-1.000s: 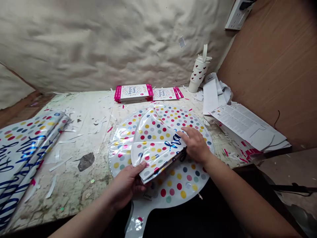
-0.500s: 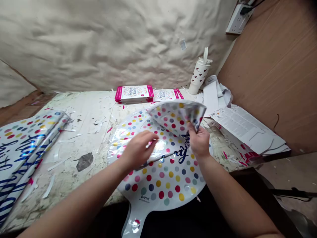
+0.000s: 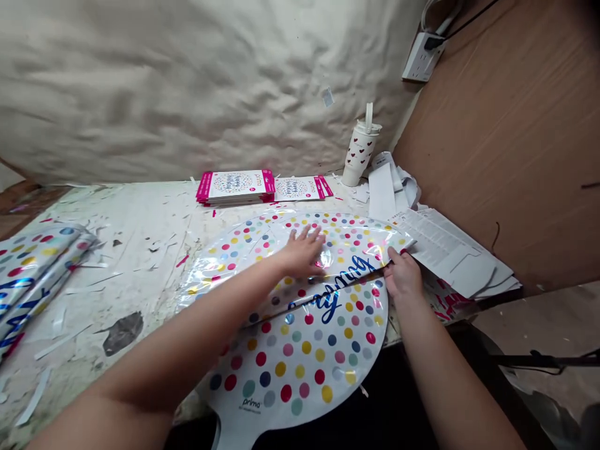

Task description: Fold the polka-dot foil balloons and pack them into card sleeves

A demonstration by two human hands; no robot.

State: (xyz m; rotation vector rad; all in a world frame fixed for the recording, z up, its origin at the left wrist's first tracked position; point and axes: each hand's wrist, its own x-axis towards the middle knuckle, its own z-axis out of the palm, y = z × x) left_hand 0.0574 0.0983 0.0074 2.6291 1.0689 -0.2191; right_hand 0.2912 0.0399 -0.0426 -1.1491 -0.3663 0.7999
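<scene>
Polka-dot foil balloon (image 3: 300,356), lying across the bench (image 3: 131,250) edge, upper part folded over toward me. My left hand (image 3: 302,255) rests flat on the fold, fingers spread. My right hand (image 3: 404,278) pinches the fold's right end, fingers pressed together on the foil.

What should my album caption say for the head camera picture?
Left hand and right hand press a folded polka-dot foil balloon on a messy table.
</scene>
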